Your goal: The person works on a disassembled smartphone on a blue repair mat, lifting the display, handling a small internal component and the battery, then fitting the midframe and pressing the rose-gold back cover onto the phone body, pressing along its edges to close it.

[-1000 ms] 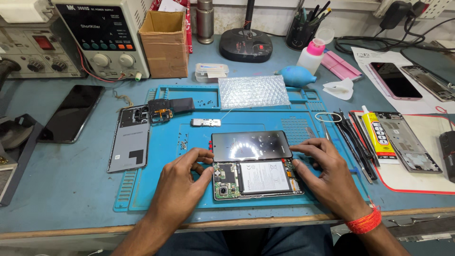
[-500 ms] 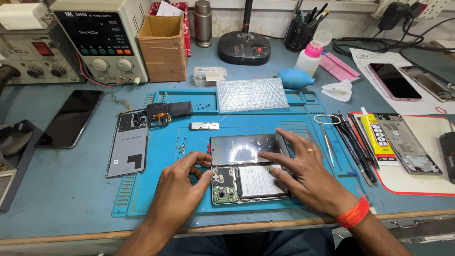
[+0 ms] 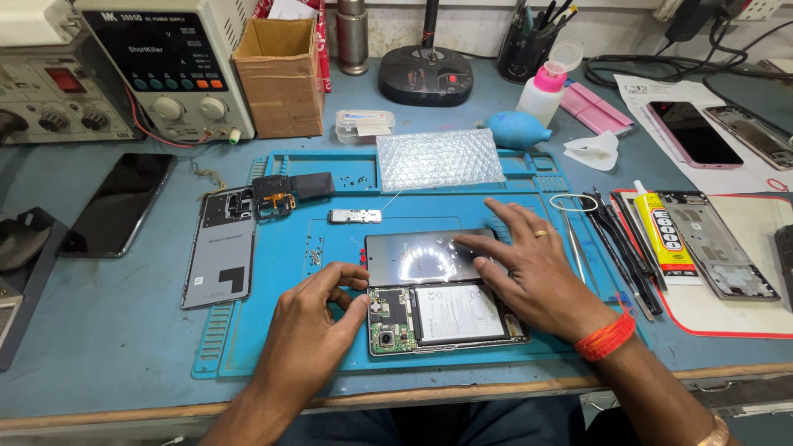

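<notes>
An opened phone body with its board and white battery showing lies on the blue repair mat. Its dark screen panel lies flat just beyond it. My left hand rests at the left end of the phone body, fingers curled against its edge. My right hand, with a ring and a red wrist thread, lies spread over the right end of the screen panel and the phone body, fingertips on the glass.
A grey back cover and a small metal plate lie on the mat, bubble wrap behind. Tweezers and tools, a glue tube and a phone frame sit right. A dark phone and power supply stand left.
My right hand has moved from the phone body's right edge up and left onto the screen panel, fingers spread. My left hand stays at the left end.
</notes>
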Motion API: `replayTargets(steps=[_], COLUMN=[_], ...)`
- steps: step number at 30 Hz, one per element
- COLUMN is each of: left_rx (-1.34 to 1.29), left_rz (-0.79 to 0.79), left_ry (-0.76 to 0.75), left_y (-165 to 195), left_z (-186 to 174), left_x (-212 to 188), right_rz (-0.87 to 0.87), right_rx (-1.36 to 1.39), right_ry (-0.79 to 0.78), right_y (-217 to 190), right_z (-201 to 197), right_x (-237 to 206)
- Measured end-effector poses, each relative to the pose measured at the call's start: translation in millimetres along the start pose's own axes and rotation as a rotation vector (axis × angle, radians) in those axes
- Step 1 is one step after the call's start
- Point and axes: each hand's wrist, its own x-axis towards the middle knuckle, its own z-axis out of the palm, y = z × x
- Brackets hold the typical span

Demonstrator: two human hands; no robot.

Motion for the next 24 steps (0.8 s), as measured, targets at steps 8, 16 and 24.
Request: replayTargets(steps=[8, 16, 24], left_rx=[0.005, -0.006, -0.014], left_rz=[0.022, 0.014, 0.002], left_ry=[0.004, -0.005, -0.005], left_y=[1.7, 1.9, 2.3], left_z=[0.0, 0.4, 0.1], left_x=[0.6, 1.8, 2.1], right_rz=[-0.056, -0.019, -0.008], right_rx=[0.175, 0.15, -0.008], right_ry=[0.012, 0.034, -0.084], right_y=[-2.6, 12.6, 3.7], right_z=[-8.8, -7.9, 3.5], right_x=[-12.5, -11.4, 10.3])
